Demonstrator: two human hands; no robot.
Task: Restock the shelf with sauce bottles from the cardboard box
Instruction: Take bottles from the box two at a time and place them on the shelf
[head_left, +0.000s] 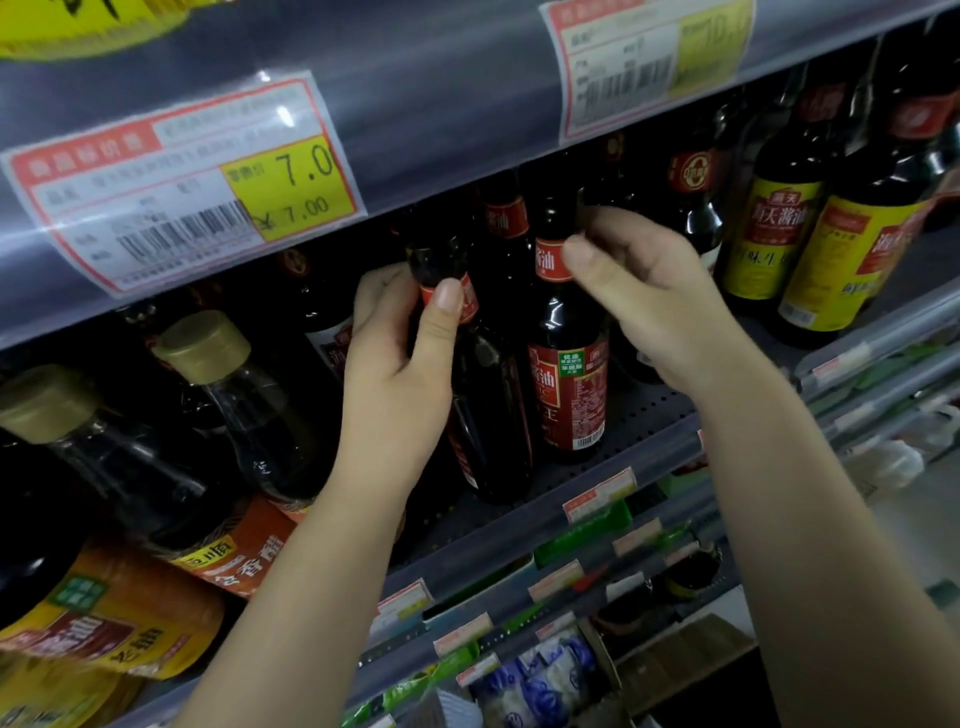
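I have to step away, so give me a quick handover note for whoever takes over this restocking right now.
Left hand: gripping the neck of a dark sauce bottle, tilted, at the shelf front.
Right hand: fingers at the neck of the upright red-label bottle beside it; grip unclear.
Done: several red-label bottles stand on the shelf.
Left: stand the tilted bottle upright in line. The cardboard box is out of view, so remaining stock is unknown.

Left hand (400, 364) & right hand (639, 291): both bare, no gloves, rings or watch. Forearms bare, no sleeves in view. Fingernails short, unpainted.
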